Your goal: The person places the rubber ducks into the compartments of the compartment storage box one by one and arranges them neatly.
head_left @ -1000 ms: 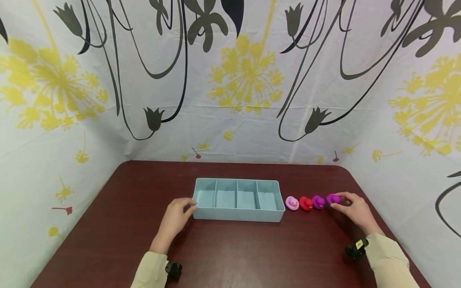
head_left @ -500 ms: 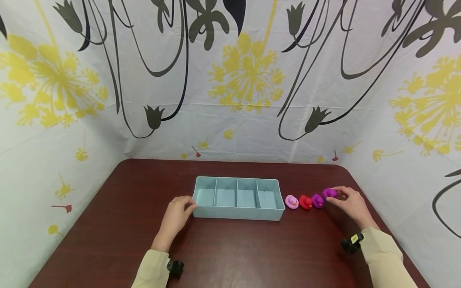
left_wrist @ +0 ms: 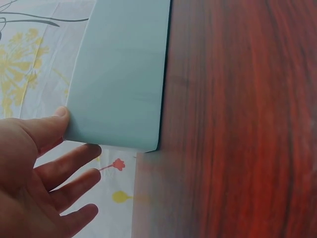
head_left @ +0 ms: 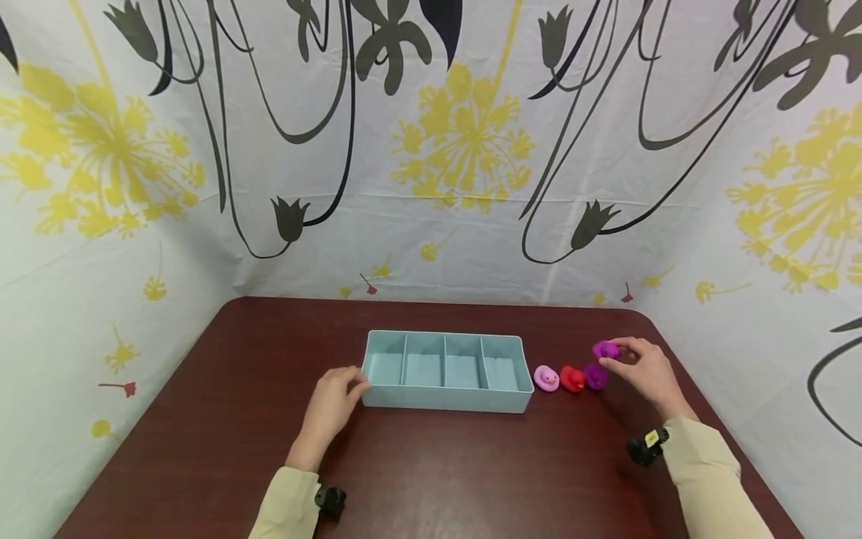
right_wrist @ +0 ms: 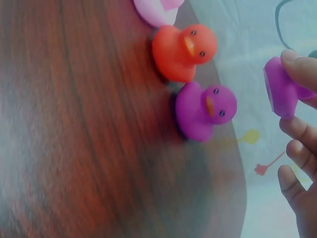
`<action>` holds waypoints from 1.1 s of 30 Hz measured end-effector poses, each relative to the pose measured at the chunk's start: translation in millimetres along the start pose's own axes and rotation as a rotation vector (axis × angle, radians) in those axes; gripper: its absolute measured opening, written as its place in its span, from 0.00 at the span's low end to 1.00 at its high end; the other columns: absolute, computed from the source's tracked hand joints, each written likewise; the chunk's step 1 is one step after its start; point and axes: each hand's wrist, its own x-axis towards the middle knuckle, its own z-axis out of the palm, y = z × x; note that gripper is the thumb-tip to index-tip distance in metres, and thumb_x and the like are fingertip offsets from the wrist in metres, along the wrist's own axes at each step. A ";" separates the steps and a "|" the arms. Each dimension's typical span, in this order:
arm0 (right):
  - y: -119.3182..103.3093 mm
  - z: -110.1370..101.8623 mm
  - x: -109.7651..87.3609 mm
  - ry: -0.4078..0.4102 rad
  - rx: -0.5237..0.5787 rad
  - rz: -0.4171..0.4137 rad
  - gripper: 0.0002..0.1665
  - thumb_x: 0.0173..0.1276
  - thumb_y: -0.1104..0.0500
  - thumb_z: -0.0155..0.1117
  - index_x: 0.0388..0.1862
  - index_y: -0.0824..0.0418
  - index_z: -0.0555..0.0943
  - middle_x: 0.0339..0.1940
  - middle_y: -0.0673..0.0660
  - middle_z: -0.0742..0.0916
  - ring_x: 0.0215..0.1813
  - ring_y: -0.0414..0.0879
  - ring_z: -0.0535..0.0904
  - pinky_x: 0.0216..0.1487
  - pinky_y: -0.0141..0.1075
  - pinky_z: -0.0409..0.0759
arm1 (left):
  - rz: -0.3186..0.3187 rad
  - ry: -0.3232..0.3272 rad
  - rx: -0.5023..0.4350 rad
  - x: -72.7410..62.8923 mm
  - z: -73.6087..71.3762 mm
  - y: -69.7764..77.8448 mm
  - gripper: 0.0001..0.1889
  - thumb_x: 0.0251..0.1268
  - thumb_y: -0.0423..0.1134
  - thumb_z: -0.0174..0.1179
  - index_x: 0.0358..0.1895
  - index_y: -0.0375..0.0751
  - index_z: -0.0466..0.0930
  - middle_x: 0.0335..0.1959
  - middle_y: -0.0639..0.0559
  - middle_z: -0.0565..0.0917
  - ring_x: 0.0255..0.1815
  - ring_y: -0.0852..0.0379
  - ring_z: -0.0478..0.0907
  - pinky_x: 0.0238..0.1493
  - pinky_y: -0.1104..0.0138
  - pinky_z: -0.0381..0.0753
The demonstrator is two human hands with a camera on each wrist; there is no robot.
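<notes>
A purple rubber duck [head_left: 604, 349] is pinched between the thumb and fingers of my right hand [head_left: 644, 374], raised over the row of ducks; in the right wrist view its flat base shows [right_wrist: 281, 89]. Below it, a second purple duck [right_wrist: 200, 111] rests on the table, partly overlapped in the head view. Left of that sit a red duck [head_left: 572, 379] and a pink duck [head_left: 546, 379]. My left hand [head_left: 333, 404] grips the near left corner of a pale blue divided box [head_left: 444, 399], thumb at its rim [left_wrist: 60, 112], other fingers spread below.
The box has several compartments, and no ducks show inside. All stand on a dark red-brown wooden table [head_left: 431, 464]. White patterned cloth [head_left: 458, 254] hangs behind and along both sides. Both wrists carry small black cameras [head_left: 331, 501].
My right hand has lifted the purple duck and carried it left and away from me, over the other purple duck. My left hand stays at the box's corner.
</notes>
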 end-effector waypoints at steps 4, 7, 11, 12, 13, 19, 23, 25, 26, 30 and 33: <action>-7.9 2.9 5.5 -0.006 0.016 -0.002 0.28 0.59 0.46 0.70 0.51 0.63 0.78 0.46 0.65 0.81 0.49 0.58 0.71 0.40 0.41 0.70 | -0.008 0.006 0.002 0.5 -0.4 -1.0 0.03 0.60 0.39 0.65 0.36 0.46 0.83 0.37 0.51 0.83 0.45 0.51 0.76 0.49 0.55 0.80; -13.3 4.9 9.0 -0.013 0.024 0.000 0.29 0.60 0.45 0.70 0.52 0.63 0.78 0.47 0.64 0.80 0.50 0.58 0.69 0.41 0.42 0.70 | -0.008 0.009 0.000 1.0 -0.6 -1.6 0.04 0.61 0.39 0.65 0.37 0.46 0.83 0.37 0.50 0.83 0.44 0.51 0.76 0.48 0.56 0.80; -20.0 7.6 12.9 -0.020 0.044 -0.005 0.29 0.60 0.45 0.70 0.52 0.63 0.78 0.46 0.64 0.80 0.50 0.57 0.68 0.41 0.43 0.69 | -0.007 0.015 -0.004 1.5 -1.4 -1.8 0.04 0.61 0.39 0.65 0.37 0.46 0.83 0.36 0.51 0.83 0.43 0.51 0.76 0.47 0.56 0.80; -21.5 8.4 14.0 -0.021 0.049 -0.010 0.29 0.59 0.45 0.70 0.52 0.63 0.78 0.45 0.64 0.80 0.50 0.57 0.68 0.41 0.42 0.69 | -0.007 0.016 -0.004 1.6 -1.5 -1.8 0.04 0.61 0.39 0.65 0.37 0.46 0.82 0.36 0.51 0.83 0.42 0.51 0.76 0.47 0.56 0.80; -23.1 9.1 15.0 -0.023 0.054 -0.015 0.28 0.59 0.46 0.70 0.52 0.63 0.78 0.45 0.64 0.80 0.50 0.56 0.68 0.41 0.42 0.69 | -0.008 0.017 -0.005 1.8 -1.7 -1.9 0.04 0.61 0.39 0.65 0.37 0.46 0.82 0.36 0.51 0.83 0.42 0.51 0.76 0.47 0.56 0.80; -30.9 13.8 20.6 -0.025 0.068 -0.042 0.27 0.59 0.48 0.71 0.52 0.62 0.79 0.44 0.63 0.80 0.48 0.54 0.69 0.41 0.42 0.70 | -0.003 0.016 -0.004 3.5 -2.8 -1.5 0.03 0.61 0.39 0.65 0.37 0.46 0.82 0.36 0.51 0.83 0.42 0.52 0.76 0.46 0.57 0.80; -36.4 18.4 21.7 -0.030 0.083 -0.059 0.27 0.60 0.48 0.70 0.52 0.62 0.79 0.44 0.62 0.80 0.48 0.54 0.69 0.42 0.43 0.70 | -0.004 0.018 -0.004 2.6 -2.4 -1.2 0.03 0.61 0.39 0.65 0.35 0.47 0.82 0.34 0.52 0.82 0.39 0.53 0.75 0.43 0.58 0.80; -38.5 21.4 20.9 -0.041 0.090 -0.058 0.27 0.60 0.47 0.70 0.52 0.62 0.79 0.44 0.62 0.80 0.49 0.53 0.69 0.42 0.43 0.70 | -0.009 0.012 -0.004 0.8 -1.8 -0.7 0.03 0.60 0.39 0.65 0.35 0.47 0.81 0.32 0.53 0.81 0.37 0.54 0.75 0.42 0.60 0.79; -39.8 23.0 20.3 -0.045 0.093 -0.056 0.27 0.60 0.47 0.70 0.52 0.62 0.79 0.45 0.62 0.80 0.49 0.53 0.69 0.43 0.43 0.71 | -0.011 0.007 -0.005 -0.3 -1.3 -0.4 0.03 0.61 0.39 0.65 0.35 0.47 0.81 0.32 0.54 0.81 0.37 0.55 0.74 0.41 0.61 0.79; -46.5 28.2 18.9 -0.066 0.096 -0.045 0.27 0.59 0.47 0.71 0.52 0.61 0.78 0.45 0.61 0.80 0.50 0.53 0.69 0.44 0.44 0.72 | -0.010 -0.007 -0.009 -3.1 0.4 0.4 0.04 0.61 0.41 0.64 0.35 0.45 0.81 0.31 0.55 0.80 0.35 0.57 0.73 0.39 0.62 0.78; -54.0 29.7 21.6 -0.080 0.099 -0.044 0.28 0.59 0.46 0.71 0.53 0.60 0.78 0.45 0.61 0.80 0.51 0.54 0.69 0.46 0.45 0.72 | -0.008 0.003 -0.020 -2.9 0.6 0.8 0.05 0.61 0.41 0.65 0.35 0.44 0.81 0.31 0.55 0.80 0.35 0.57 0.73 0.39 0.62 0.78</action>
